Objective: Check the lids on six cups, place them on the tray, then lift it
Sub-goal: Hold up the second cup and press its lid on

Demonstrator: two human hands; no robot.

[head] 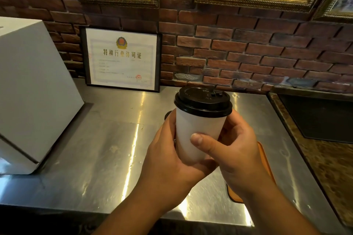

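Observation:
A white paper cup [194,126] with a black lid [202,101] is held up above the steel counter, roughly upright. My left hand [168,158] wraps round its left side and base. My right hand [235,150] grips it from the right, the thumb laid across the front of the cup. An orange tray [266,160] lies on the counter under my right hand, mostly hidden by hand and forearm. A dark edge of another lid [168,115] peeks out behind my left hand. Other cups are hidden.
A large white box [34,89] stands on the steel counter [99,158] at the left. A framed certificate [122,59] leans on the brick wall behind. A dark recessed sink [321,116] in a stone-patterned top lies to the right.

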